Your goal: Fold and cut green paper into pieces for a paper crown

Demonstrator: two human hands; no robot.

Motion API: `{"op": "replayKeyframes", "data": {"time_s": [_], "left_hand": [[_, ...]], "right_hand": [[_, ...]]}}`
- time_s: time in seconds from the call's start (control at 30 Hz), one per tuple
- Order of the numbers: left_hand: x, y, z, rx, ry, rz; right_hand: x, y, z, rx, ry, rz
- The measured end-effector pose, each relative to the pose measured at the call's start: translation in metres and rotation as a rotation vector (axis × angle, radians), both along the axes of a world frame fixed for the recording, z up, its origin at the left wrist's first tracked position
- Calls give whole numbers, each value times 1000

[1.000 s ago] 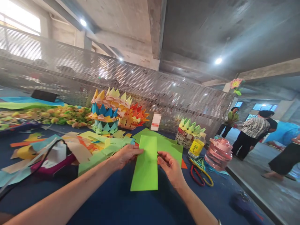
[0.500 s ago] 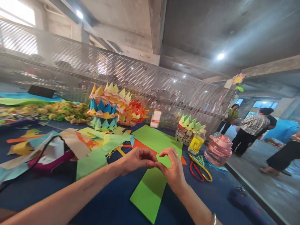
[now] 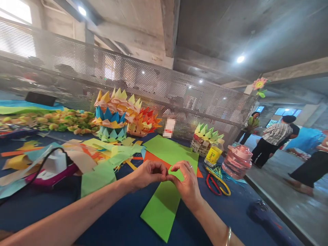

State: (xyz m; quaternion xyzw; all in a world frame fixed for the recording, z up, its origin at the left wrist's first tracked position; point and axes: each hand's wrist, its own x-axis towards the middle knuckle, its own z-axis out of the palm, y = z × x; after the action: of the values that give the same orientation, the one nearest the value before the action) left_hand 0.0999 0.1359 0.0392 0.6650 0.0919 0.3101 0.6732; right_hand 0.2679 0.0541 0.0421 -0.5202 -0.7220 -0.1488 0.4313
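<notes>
Both hands meet over the table, thumb tips almost touching. My left hand [image 3: 151, 175] is closed in a pinch, fingers curled over the thumb. Opposite it, my right hand [image 3: 187, 179] bends its index finger round to its thumb, also pinching. Whatever lies between the fingertips is hidden or too small to name; green shows inside the right hand's curve. Directly below the hands lies a bright green paper strip [image 3: 161, 212]. Beyond them, a larger light green sheet [image 3: 170, 147] overlaps an orange sheet [image 3: 152, 158].
Right of the hands lie red-and-yellow-handled scissors [image 3: 217, 182], a yellow-labelled bottle [image 3: 214, 153] and a pink water jug [image 3: 237, 162]. Paper scraps [image 3: 102, 174] and a power strip [image 3: 52, 176] lie left. Folded-paper crowns [image 3: 111, 121] stand before a perforated metal screen [image 3: 153, 85]. People stand far right.
The view has shifted slightly, so the table's contents sit a little further left and higher. Both hands keep the same pinching pose over the green strip.
</notes>
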Motion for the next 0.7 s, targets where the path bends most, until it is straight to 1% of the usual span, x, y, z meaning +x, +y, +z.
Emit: {"op": "replayKeyframes", "data": {"time_s": [0.13,0.3,0.37,0.47,0.57,0.63,0.7], "left_hand": [[-1,1,1,-13,25,31],[-1,3,0,-52,30,76],[0,3,-1,-58,40,80],[0,2,-1,-62,59,69],[0,1,-1,-67,71,64],[0,1,-1,-64,75,61],[0,1,-1,-60,78,62]], "right_hand": [[0,-1,3,-4,54,25],[-6,-6,7,-72,-4,202],[-8,-7,7,-73,-14,237],[-8,-7,7,-36,-23,242],[-9,-9,8,-41,-68,244],[-10,-10,10,-62,-87,215],[-11,-10,10,-87,-78,155]]}}
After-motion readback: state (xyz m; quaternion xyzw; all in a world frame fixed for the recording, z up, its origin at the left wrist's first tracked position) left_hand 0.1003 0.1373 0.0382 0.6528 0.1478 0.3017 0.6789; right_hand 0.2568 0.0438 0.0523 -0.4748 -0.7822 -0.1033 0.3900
